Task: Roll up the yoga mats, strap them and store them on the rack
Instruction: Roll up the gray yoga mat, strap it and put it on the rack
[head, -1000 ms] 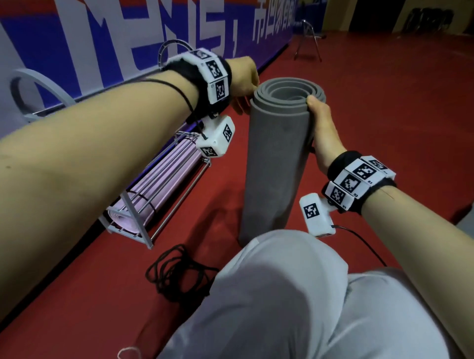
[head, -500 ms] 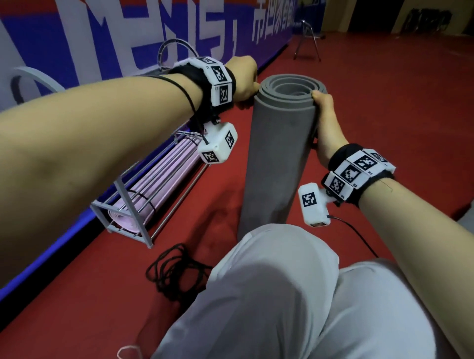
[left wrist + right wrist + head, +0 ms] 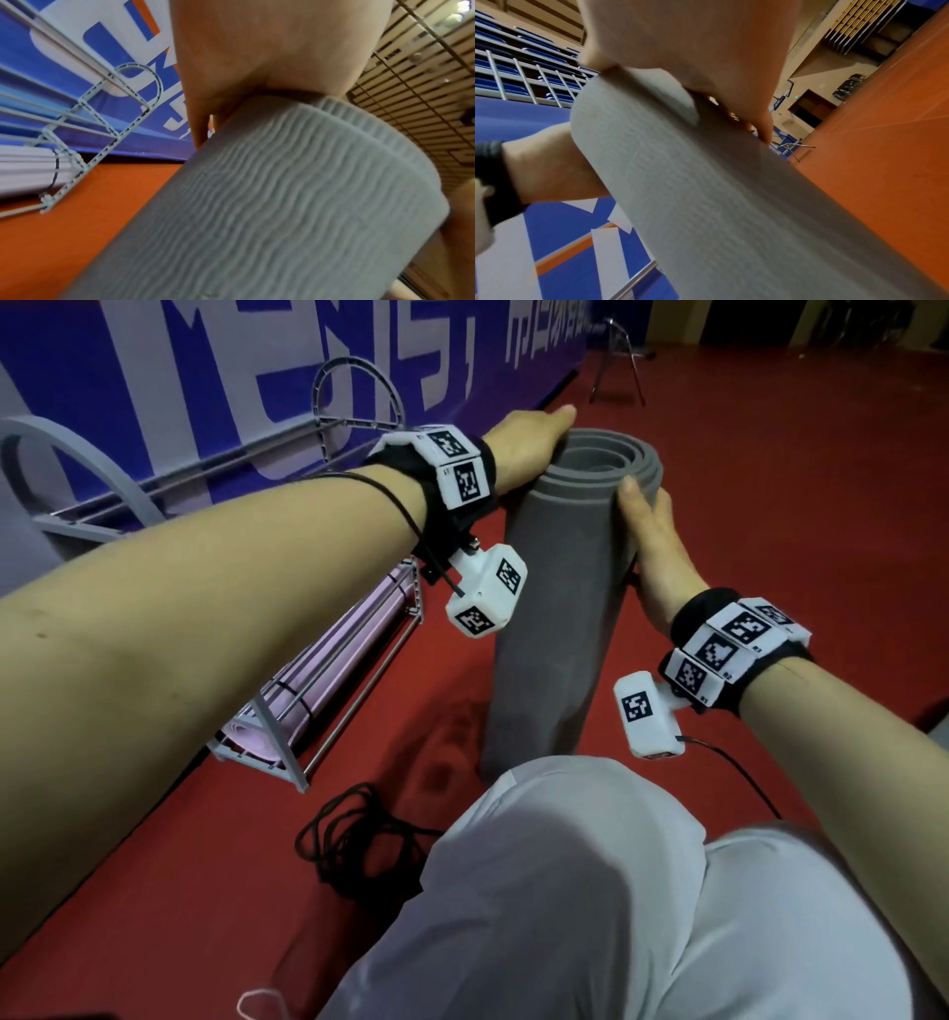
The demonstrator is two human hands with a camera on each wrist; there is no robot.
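Grey rolled foam yoga mat (image 3: 560, 608) stands upright: light, soft, springy, wants unroll. Your left hand (image 3: 529, 441) lies flat-fingered on top rim; right hand (image 3: 649, 531) grips side. Hold mid-roll for strapping.

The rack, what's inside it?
A rolled pink mat with black straps lies in the rack. The left arm covers the rack's middle, so anything more there is hidden.

We see a red floor (image 3: 770, 454) running to a blue banner wall (image 3: 154, 377) with white lettering, and blue tiered seats (image 3: 513, 60) above it.
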